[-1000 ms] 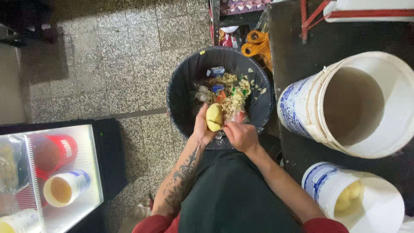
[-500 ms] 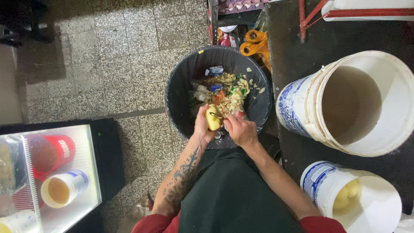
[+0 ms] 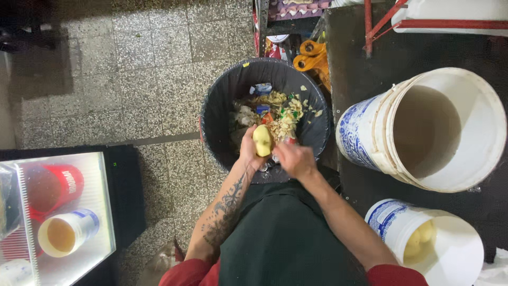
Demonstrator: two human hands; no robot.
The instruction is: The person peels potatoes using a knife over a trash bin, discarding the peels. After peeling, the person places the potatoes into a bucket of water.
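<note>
My left hand point(image 3: 248, 151) grips a pale yellow peeled potato point(image 3: 262, 141) over a black-lined rubbish bin point(image 3: 214, 114) filled with peelings and bits of packaging. Just to the right of the potato, my right hand point(image 3: 294, 160) is closed, blurred by motion; a peeler in it cannot be made out now. Both forearms reach forward from my dark apron.
A large white and blue bucket point(image 3: 365, 132) stands empty at the right. A smaller bucket point(image 3: 389, 220) below it holds peeled potatoes. A lit glass-topped cooler point(image 3: 106, 212) with tubs inside sits at the lower left. Speckled floor tiles point(image 3: 143, 69) spread to the left.
My right hand has pulled back towards me from the potato's top, in a stroke along it. The left hand has turned the potato slightly. The view drifted a little.
</note>
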